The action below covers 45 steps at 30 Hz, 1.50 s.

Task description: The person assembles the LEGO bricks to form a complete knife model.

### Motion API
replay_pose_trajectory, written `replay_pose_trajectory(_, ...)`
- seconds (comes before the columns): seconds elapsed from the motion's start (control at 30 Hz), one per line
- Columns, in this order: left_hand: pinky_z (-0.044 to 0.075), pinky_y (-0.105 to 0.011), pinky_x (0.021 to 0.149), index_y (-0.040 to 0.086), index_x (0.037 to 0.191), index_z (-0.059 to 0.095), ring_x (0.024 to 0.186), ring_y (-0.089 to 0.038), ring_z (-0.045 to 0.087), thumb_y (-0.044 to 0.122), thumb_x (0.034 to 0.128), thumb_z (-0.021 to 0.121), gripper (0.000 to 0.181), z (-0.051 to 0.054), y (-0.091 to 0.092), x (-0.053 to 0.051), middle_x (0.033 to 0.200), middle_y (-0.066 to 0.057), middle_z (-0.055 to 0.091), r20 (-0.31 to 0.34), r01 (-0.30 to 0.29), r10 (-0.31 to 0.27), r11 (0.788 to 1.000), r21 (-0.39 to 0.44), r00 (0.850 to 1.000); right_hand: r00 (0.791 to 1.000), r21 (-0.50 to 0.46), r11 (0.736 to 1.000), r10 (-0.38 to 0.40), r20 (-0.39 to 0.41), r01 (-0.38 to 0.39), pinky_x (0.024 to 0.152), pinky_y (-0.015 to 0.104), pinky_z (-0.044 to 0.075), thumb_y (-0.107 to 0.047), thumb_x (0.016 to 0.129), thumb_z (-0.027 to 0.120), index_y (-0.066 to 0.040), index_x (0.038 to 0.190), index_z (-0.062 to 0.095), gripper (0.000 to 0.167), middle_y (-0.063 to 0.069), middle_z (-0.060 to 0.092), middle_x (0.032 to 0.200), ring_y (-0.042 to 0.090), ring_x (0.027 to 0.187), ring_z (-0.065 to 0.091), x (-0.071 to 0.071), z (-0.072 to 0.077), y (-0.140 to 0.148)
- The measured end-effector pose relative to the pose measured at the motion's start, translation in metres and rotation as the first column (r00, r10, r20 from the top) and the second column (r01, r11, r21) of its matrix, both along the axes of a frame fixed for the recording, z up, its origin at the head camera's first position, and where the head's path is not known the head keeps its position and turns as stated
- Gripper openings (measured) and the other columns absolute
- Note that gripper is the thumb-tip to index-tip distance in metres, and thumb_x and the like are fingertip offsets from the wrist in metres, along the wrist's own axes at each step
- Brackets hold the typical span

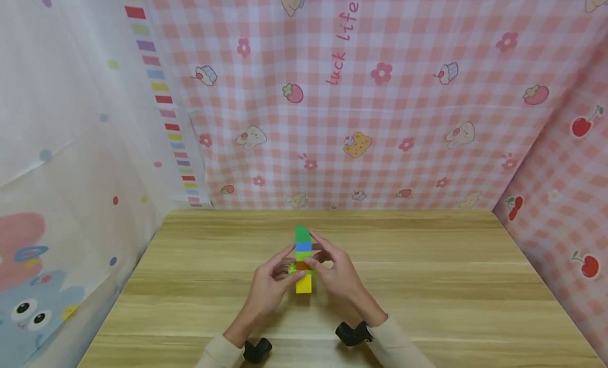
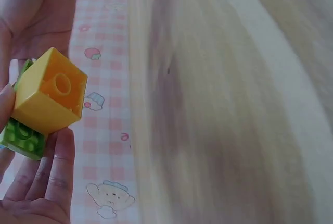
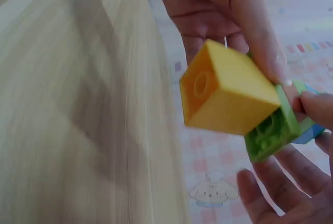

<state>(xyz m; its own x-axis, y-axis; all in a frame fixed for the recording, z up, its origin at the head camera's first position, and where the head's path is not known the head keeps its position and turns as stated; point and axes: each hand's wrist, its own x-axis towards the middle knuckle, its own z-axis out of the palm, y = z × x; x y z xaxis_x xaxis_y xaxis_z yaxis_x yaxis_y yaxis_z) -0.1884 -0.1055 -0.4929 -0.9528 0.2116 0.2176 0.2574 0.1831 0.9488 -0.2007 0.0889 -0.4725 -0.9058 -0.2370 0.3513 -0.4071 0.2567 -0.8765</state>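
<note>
Both hands hold a stack of toy building blocks above the table. Its curved green block (image 1: 302, 234) is at the far end, followed by a blue block (image 1: 303, 246), light green and orange-brown layers, and a wider green block (image 3: 270, 135). At the near end, the yellow block (image 1: 303, 284) shows its hollow underside in both wrist views. My left hand (image 1: 269, 286) grips the stack from the left, thumb by the wider green block. From the right, my right hand (image 1: 338, 270) pinches it with the thumb on the orange-brown block (image 3: 293, 99). Fingers partly hide the middle layers.
A wooden table (image 1: 427, 283) extends beneath the hands. Behind it hangs a pink checked cloth (image 1: 332, 120), with more cloth at the left and right sides. Black curved pieces (image 1: 258, 351) sit by both wrists.
</note>
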Motion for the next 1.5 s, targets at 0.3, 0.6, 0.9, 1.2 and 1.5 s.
replay_pose_trajectory(0.3,0.054,-0.028,0.086,0.021,0.148,0.047,0.096,-0.018,0.067,0.033,0.0891,0.075,0.066,0.001,0.014,-0.006,0.12,-0.006,0.069,0.068,0.095,-0.093,0.995,-0.033,0.993,0.991,0.005,0.996,0.087,0.098,-0.088,0.087,0.033,0.052,-0.012,0.093,0.07,-0.013,0.154,0.035,0.071,0.013,0.063,0.119,0.025,0.097,0.063,-0.004,-0.001,0.021)
replay_pose_trajectory(0.6,0.053,-0.027,0.089,0.029,0.152,0.037,0.102,-0.02,0.065,0.024,0.0884,0.077,0.075,-0.009,0.03,-0.012,0.128,-0.007,0.065,0.137,0.198,-0.191,0.979,-0.046,0.972,0.98,0.011,0.999,0.029,0.196,-0.032,0.085,0.025,0.051,-0.017,0.094,0.069,-0.015,0.154,0.036,0.068,0.014,0.066,0.118,0.022,0.098,0.064,-0.006,-0.015,0.04)
replay_pose_trajectory(0.9,0.053,-0.029,0.087,0.024,0.153,0.036,0.099,-0.019,0.065,0.018,0.0872,0.077,0.078,-0.019,0.046,-0.014,0.124,-0.011,0.066,0.163,0.217,-0.199,0.971,-0.099,0.966,0.96,-0.013,1.0,0.01,0.28,-0.006,0.084,0.024,0.051,-0.011,0.094,0.068,-0.006,0.151,0.038,0.064,0.022,0.066,0.117,0.029,0.101,0.064,-0.001,-0.016,0.05)
replay_pose_trajectory(1.2,0.054,-0.026,0.081,0.024,0.154,0.034,0.096,-0.017,0.064,0.017,0.0875,0.077,0.08,-0.024,0.05,-0.015,0.125,-0.012,0.066,0.191,0.234,-0.206,0.962,-0.139,0.96,0.959,0.06,0.998,-0.005,0.285,-0.013,0.079,0.024,0.05,-0.012,0.096,0.066,-0.005,0.151,0.038,0.062,0.019,0.066,0.114,0.025,0.097,0.062,-0.008,-0.034,0.057)
replay_pose_trajectory(1.5,0.053,-0.027,0.076,0.025,0.154,0.035,0.092,-0.015,0.062,0.022,0.0872,0.078,0.079,-0.027,0.051,-0.022,0.108,-0.006,0.066,0.204,0.24,-0.202,0.953,-0.183,0.958,0.957,0.092,0.996,-0.017,0.288,-0.01,0.083,0.031,0.048,-0.018,0.096,0.066,-0.018,0.151,0.041,0.061,0.009,0.068,0.11,0.02,0.096,0.061,-0.016,-0.048,0.064)
